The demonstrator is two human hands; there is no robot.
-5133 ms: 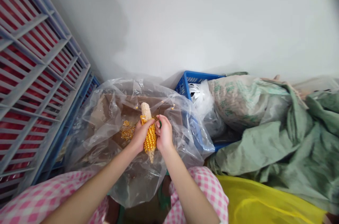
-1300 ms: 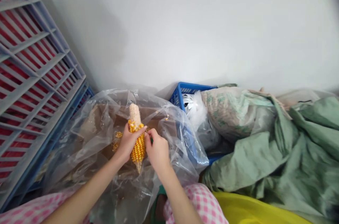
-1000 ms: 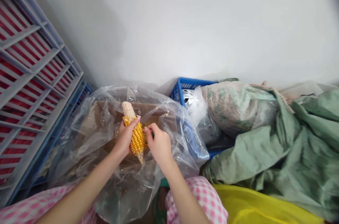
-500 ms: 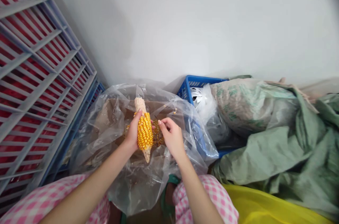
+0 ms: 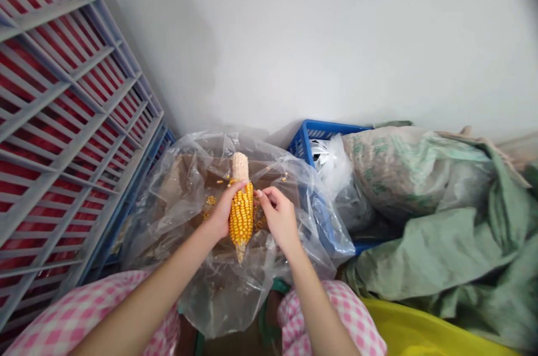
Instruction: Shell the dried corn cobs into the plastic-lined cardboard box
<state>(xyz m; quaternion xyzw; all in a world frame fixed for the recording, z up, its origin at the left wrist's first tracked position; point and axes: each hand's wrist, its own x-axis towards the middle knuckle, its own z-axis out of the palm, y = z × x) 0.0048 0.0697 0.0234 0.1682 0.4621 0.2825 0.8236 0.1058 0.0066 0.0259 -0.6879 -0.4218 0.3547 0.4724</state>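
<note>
An ear of corn (image 5: 241, 213) is gripped upright in my left hand (image 5: 223, 211). Its upper end is bare pale cob, yellow kernels cover the middle, and the lower tip is pale. My right hand (image 5: 278, 216) is closed in a pinch, with thumb and forefinger at the ear's right side. Whatever lies between those fingertips is too small to make out. Below both hands, clear plastic sheeting (image 5: 227, 305) lines a cardboard box (image 5: 202, 168), and loose corn kernels (image 5: 209, 202) lie inside it.
On the left a grey slatted plastic crate (image 5: 79, 73) stands tall. At right is a blue basket (image 5: 300, 143) with plastic bags (image 5: 336, 168) and a stuffed sack (image 5: 390, 168). Green cloth (image 5: 445, 249) and a yellow thing (image 5: 420, 328) lie nearer me. A white wall rises behind.
The ear has turned more upright in my left hand and sits slightly further right in view. My right fingertips have come closer to its side. The whole view has shifted a little.
</note>
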